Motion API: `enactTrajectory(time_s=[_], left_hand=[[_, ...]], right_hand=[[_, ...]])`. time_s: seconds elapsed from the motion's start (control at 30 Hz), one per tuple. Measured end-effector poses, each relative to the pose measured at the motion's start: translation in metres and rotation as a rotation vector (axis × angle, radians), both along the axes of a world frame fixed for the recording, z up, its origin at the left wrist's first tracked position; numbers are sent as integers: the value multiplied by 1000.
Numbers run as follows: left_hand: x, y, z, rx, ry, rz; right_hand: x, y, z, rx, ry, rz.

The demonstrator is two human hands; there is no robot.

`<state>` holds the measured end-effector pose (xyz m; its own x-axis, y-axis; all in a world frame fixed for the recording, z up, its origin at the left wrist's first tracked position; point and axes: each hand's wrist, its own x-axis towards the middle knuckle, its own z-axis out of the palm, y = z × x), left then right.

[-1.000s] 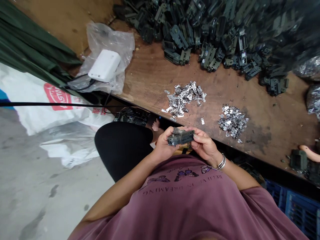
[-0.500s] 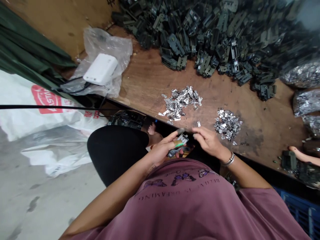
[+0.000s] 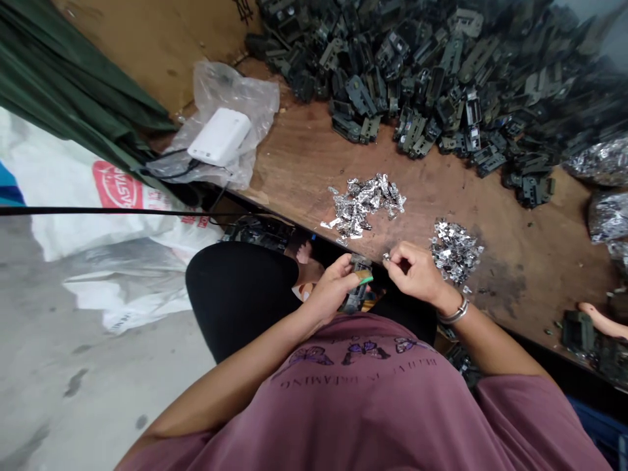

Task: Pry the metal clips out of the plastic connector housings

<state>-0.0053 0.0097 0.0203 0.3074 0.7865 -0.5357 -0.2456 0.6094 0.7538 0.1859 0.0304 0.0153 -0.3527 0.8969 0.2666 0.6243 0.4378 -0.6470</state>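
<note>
Across the brown wooden surface (image 3: 294, 154), a great heap of dark parts (image 3: 426, 78) sprawled over the far side, with a white device (image 3: 219, 137) on clear plastic (image 3: 265, 104) away at the far left, by a green cloth (image 3: 78, 78). And down at the near edge, here was the action! The left hand (image 3: 338, 284) had its fingers closed round a dark housing (image 3: 360, 261), holding it over the lap, just off the edge, a patch of green showing at the thumb. Just to its right, the right hand (image 3: 415, 271) was curled in a tight pinch, a small silver piece (image 3: 386, 256) caught at the fingertips, near the housing but apart from it. Two piles lay beyond: the left silver pile (image 3: 363, 206), loosely scattered, and the right silver pile (image 3: 455, 252), just beside the right hand. Over at the far right of the scene, part of another person's arm (image 3: 606, 322) reached in beside a dark block (image 3: 577, 331).
</note>
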Motion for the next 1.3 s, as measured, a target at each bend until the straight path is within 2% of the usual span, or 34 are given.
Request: enactTrajectory(time_s=[0.07,0.17,0.3,0.47,0.87,1.1,1.2,1.3], left_hand=[[1,-1,-2,78,-14,-15],[1,-2,-6,206,51,-62],[-2,-3,-7,315,183,-116],[-1,-4,-5,395,300,-122],[-1,-5,-9,468,433,-146],[-5,-9,-11,522,548,-188],[-8,-9,-5,532,629,-271],[-10,-8,2,583,641,-346]], right_hand=[[-14,-11,0,-22,231,-44],[-31,-22,-6,30,361,-87],[-37,-24,-15,92,362,-62],[-36,-26,-17,109,383,-79],[-35,-30,-23,195,318,-76],[-33,-38,-38,233,146,-43],[-32,-40,-36,222,130,28],[-29,-38,-25,141,236,73]])
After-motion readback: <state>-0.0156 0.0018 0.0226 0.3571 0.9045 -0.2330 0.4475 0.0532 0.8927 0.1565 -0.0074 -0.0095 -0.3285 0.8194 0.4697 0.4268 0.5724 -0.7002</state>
